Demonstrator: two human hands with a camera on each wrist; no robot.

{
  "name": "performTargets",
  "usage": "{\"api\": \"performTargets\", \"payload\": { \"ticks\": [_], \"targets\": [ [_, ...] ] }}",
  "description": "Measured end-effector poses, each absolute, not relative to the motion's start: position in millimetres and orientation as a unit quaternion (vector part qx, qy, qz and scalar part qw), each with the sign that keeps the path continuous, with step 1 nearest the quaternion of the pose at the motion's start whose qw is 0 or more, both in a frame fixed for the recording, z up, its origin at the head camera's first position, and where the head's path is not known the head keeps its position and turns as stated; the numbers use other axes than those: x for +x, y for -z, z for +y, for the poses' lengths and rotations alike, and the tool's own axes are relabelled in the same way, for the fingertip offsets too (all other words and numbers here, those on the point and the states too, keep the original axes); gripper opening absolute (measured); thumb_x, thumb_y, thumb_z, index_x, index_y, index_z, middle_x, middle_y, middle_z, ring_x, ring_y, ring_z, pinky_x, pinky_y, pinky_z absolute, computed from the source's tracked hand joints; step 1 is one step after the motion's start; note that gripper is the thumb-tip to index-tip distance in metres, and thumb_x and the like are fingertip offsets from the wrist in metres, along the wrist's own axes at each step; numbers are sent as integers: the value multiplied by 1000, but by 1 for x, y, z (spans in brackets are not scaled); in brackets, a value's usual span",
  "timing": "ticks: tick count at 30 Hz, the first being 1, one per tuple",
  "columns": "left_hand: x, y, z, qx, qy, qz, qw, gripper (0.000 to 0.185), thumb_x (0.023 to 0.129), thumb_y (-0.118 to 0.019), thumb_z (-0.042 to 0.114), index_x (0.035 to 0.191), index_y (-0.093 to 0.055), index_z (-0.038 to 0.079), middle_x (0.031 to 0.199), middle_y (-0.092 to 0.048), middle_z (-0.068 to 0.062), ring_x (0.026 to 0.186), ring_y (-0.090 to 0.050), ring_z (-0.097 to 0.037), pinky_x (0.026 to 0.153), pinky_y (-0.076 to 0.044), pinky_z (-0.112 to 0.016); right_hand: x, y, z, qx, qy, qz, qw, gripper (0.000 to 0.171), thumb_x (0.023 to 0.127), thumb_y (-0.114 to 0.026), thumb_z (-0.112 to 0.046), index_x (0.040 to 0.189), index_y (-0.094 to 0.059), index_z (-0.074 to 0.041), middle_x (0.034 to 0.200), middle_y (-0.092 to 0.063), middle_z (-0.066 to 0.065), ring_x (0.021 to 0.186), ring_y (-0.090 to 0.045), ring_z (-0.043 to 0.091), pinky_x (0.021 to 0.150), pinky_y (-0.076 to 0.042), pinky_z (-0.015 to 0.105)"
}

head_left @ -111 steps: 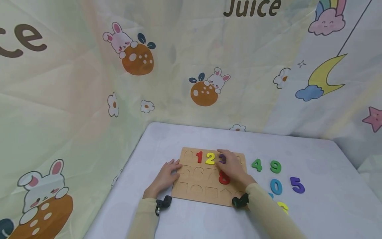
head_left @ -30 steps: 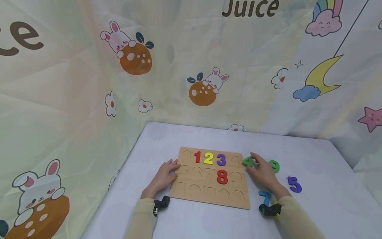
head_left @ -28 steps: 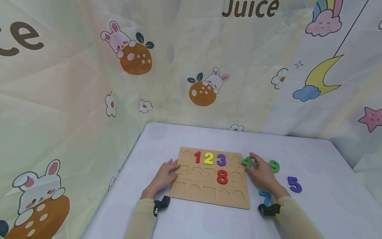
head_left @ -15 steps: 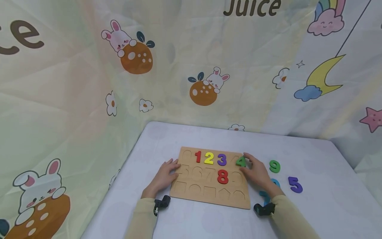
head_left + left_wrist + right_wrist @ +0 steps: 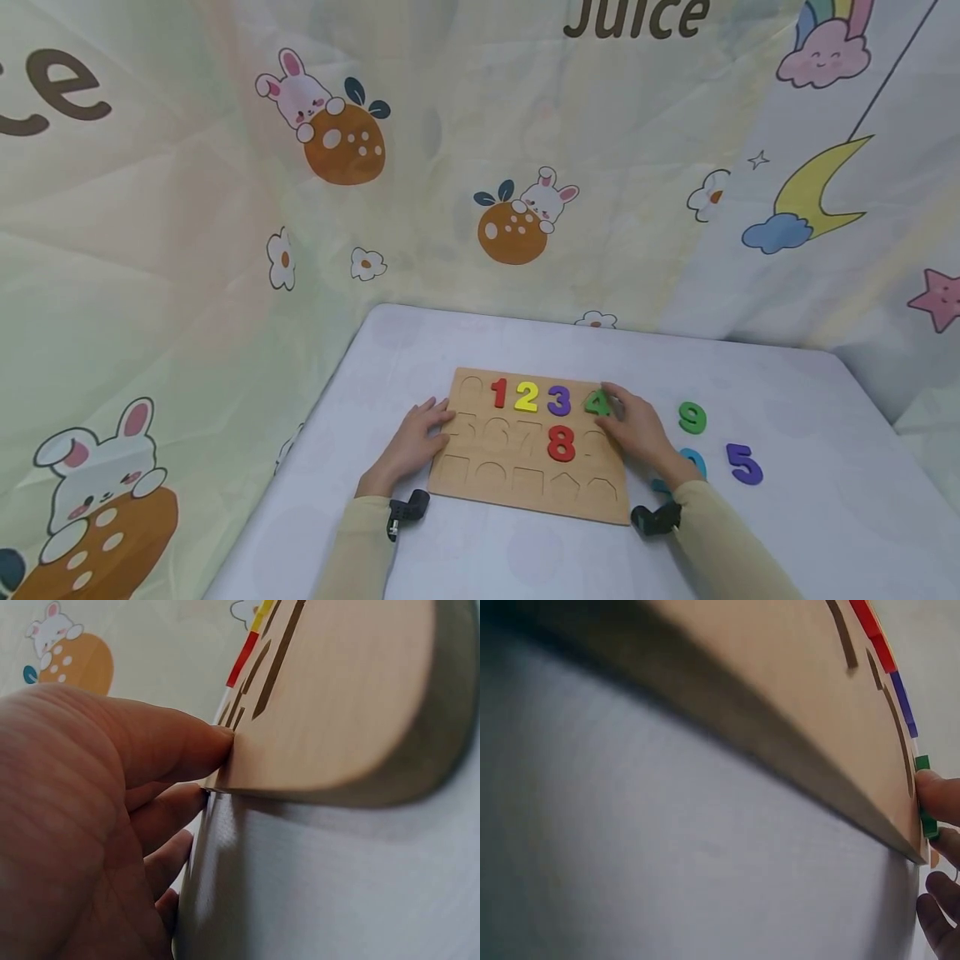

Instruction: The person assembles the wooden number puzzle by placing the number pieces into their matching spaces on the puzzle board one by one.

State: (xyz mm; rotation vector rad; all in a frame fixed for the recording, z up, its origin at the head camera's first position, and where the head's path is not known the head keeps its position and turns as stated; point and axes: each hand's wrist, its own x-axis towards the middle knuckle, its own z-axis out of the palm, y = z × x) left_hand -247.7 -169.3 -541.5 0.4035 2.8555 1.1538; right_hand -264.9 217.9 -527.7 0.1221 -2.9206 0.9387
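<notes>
In the head view, my right hand (image 5: 636,423) pinches a green number 4 (image 5: 596,403) between thumb and fingers at the top right of a wooden number puzzle board (image 5: 525,458). The right wrist view shows the thumb against the green 4 (image 5: 928,817), over the board's surface. My left hand (image 5: 411,440) rests at the board's left edge with its fingers spread. In the left wrist view its thumb (image 5: 180,746) touches the board's edge. A red 1 (image 5: 499,393), yellow 2 (image 5: 527,397), purple 3 (image 5: 558,401) and red 8 (image 5: 561,443) lie on the board.
Right of the board on the white table (image 5: 480,558) lie a green 9 (image 5: 692,417) and a purple 5 (image 5: 744,463). A blue 0 (image 5: 694,460) is partly hidden by the right wrist, with another blue piece beside it. A patterned cloth (image 5: 420,133) hangs behind.
The right hand has let go of the purple 3 on the board, taken the green 4 from the table and carried it left onto the board's top right. The left hand stays at the edge.
</notes>
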Motion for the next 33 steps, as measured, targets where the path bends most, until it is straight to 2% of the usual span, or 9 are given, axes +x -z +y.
{"api": "performTargets", "payload": {
  "ticks": [18, 33],
  "targets": [
    [-249, 541, -168, 133, -366, 921, 13, 40, 84, -60, 16, 123, -57, 12, 141, -38, 1, 136, -21, -23, 112, -10, -44, -266, 528, 216, 48, -299, -953, 23, 64, 81, -67, -23, 136, -39, -11, 136, -43, 18, 125, -36, 38, 100, -33, 54],
    [-250, 539, -169, 131, -373, 919, 20, 40, 85, -60, 16, 124, -56, 13, 142, -37, 2, 136, -19, -22, 112, -11, -45, -265, 527, 220, 39, -309, -950, 17, 68, 81, -67, -25, 139, -35, -10, 139, -38, 16, 128, -31, 37, 102, -31, 53]
  ]
}}
